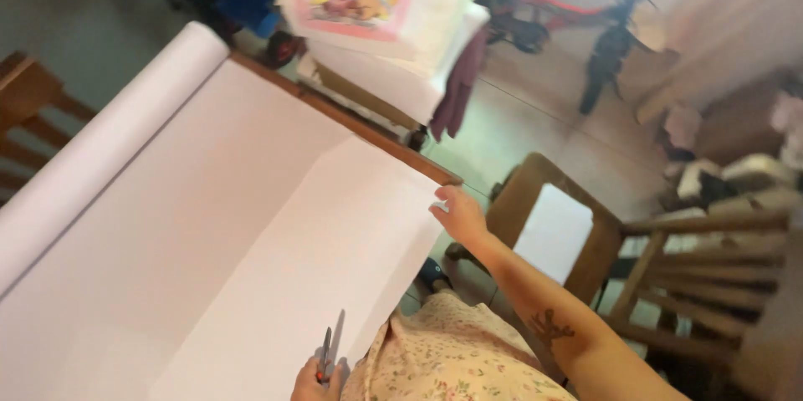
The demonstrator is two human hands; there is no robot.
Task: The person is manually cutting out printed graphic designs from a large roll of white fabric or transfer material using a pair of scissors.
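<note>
A wide sheet of white paper (251,234) lies unrolled across the table (351,121), its long axis running from the roll (109,142) at the far-left edge toward the person at the near edge. One scissors (332,349) stands at the near edge of the paper, blades slightly parted and pointing away from the body, up along the sheet. The left hand (316,380) is closed around the scissors' handles, low at the bottom of the view and only partly visible. The right hand (458,213) reaches further out and rests with its fingers on the paper's right edge, near the table's right corner, pinning or pinching it; I cannot tell which. So the paper lies ahead and left of both hands, and the left one is nearer the cut line. Counted: one roll, one scissors, two hands, one stack of printed cloth (376,8) beyond the table, two wooden chairs (669,267) to the right.
</note>
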